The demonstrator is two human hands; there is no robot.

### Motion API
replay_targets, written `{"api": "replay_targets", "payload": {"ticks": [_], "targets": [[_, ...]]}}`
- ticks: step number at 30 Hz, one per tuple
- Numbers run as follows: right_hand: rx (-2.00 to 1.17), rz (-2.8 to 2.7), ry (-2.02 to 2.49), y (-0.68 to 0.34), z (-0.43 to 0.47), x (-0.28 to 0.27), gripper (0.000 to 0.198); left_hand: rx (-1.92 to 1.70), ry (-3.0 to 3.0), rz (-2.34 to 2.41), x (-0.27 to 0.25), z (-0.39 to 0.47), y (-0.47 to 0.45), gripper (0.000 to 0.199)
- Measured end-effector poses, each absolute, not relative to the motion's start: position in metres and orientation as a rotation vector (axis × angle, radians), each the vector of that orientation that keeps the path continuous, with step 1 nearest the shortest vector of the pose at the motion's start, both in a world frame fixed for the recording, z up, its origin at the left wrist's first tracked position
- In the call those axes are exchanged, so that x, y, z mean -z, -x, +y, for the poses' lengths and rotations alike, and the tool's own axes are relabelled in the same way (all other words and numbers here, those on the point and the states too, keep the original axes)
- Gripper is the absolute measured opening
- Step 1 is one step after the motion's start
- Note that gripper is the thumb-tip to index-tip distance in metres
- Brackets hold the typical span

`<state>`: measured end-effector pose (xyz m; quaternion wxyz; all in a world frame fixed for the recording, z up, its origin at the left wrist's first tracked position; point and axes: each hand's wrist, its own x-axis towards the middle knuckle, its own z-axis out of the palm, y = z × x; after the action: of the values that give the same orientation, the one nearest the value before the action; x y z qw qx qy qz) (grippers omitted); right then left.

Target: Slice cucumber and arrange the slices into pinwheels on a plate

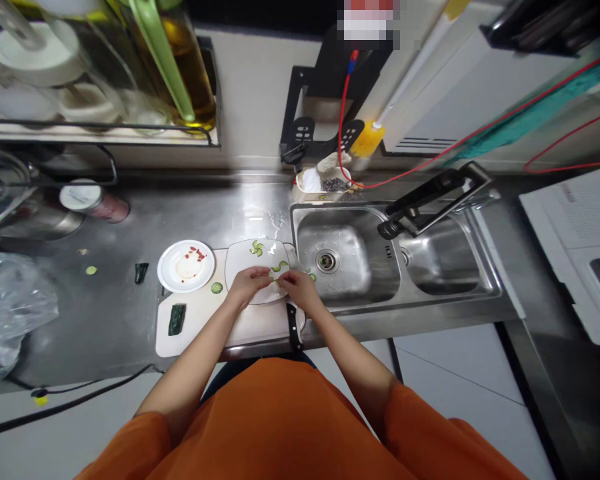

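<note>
The left hand [247, 288] and right hand [301, 291] are meeting over a white, rounded-square plate [237, 260], their fingertips narrowing toward each other; whether either is gripping a slice is too small to tell. Thin, curved green cucumber slices [280, 266] are lying just beyond and between the fingertips, on the plate's right part. A pinwheel-shaped cluster of green slices [257, 248] is resting farther off, near the plate's far edge. The plate is sitting on a pale cutting board [200, 339] on the grey metal desk [105, 287]. A black-handled knife [293, 325] is lying at the board's near right, beside the right wrist.
</note>
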<state>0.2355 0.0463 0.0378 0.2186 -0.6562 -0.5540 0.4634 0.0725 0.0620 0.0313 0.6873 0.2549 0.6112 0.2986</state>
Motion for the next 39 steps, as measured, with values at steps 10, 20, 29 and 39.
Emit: {"api": "replay_targets", "payload": {"ticks": [10, 20, 29, 39], "targets": [[-0.962, -1.605, 2.169, -0.232, 0.061, -0.033, 0.017, -0.588, -1.237, 1.57, -0.02, 0.087, -0.085, 0.01], [-0.884, -1.664, 2.333, -0.224, 0.068, -0.038, 0.019, -0.506, -1.408, 1.622, -0.012, 0.096, -0.088, 0.011], [-0.878, -1.718, 2.386, -0.223, 0.071, -0.039, 0.019, -0.425, -1.409, 1.651, -0.013, 0.099, -0.091, 0.011], [-0.804, -1.802, 2.416, -0.217, 0.07, -0.045, 0.017, -0.408, -1.424, 1.671, -0.01, 0.1, -0.094, 0.011]]}}
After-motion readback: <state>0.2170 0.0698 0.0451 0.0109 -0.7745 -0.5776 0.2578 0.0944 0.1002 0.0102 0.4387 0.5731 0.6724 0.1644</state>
